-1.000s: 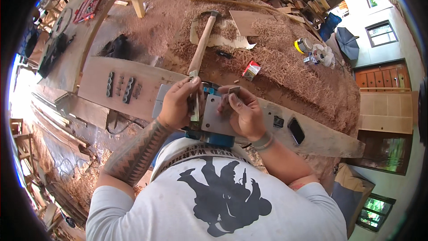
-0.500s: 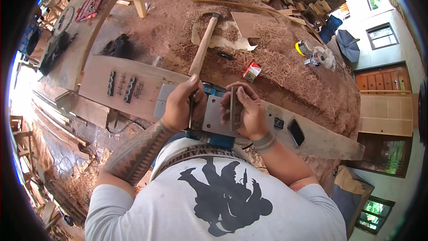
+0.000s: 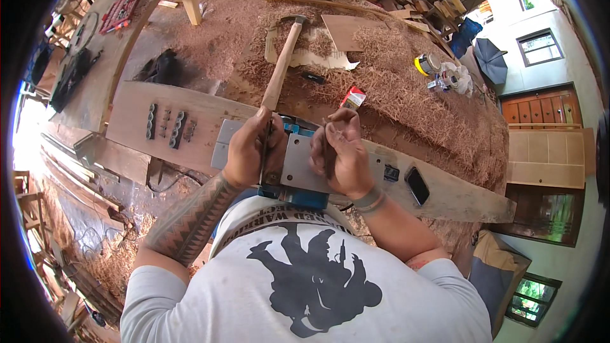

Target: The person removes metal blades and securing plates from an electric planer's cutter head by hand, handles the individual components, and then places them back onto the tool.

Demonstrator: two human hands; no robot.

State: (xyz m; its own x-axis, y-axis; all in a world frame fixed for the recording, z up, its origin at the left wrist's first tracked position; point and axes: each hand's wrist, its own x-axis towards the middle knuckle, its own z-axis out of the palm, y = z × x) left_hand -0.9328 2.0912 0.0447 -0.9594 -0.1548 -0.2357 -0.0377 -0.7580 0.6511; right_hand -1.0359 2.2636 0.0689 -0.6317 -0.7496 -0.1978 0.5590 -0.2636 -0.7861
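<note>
My left hand (image 3: 253,151) grips a thin metal strip (image 3: 266,146) on edge at the left of the grey plate (image 3: 300,171) of a blue upturned power planer (image 3: 295,197). My right hand (image 3: 340,149) is closed around another narrow metal piece (image 3: 327,155), mostly hidden by my fingers, over the plate's right part. The planer rests across a long wooden plank (image 3: 133,114). On the plank's left lie two dark bars with round parts (image 3: 178,129) and several small bolts (image 3: 164,124). A dark small part (image 3: 391,173) and a phone (image 3: 417,185) lie to the right.
Beyond my hands lie a wood-handled hammer-like tool (image 3: 283,67), shavings (image 3: 413,108), two cans (image 3: 427,65), a red-white pack (image 3: 353,98). At left stands a wooden bench (image 3: 114,57) with a red tool set (image 3: 121,11); at right, a wall with a door (image 3: 540,107).
My right hand has turned its metal piece upright, then drawn its fingers over it. The strip in my left hand turned from flat side to edge. The view shifted slightly.
</note>
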